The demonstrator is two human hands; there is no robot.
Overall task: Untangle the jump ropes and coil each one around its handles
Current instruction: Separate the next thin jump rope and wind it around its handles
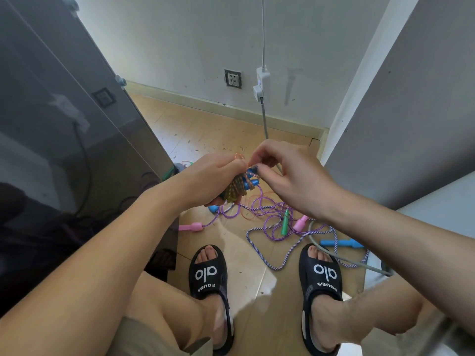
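Two hands meet above the floor, close together. Left hand (216, 176): wrapped round a coiled bundle (237, 187) of orange rope wound over blue handles. Right hand (290, 173): thumb and fingertips pinching the rope end at the bundle's top. Tangled ropes (267, 217) on the wooden floor (205, 129) below: purple cord, striped cord, pink handle (191, 226) at left, green handle (285, 222) and second pink handle (300, 223) side by side, blue handle (341, 243) near the right foot. Black slides (208, 273) on both feet. Wall socket (233, 78) and grey cable (264, 116) behind.
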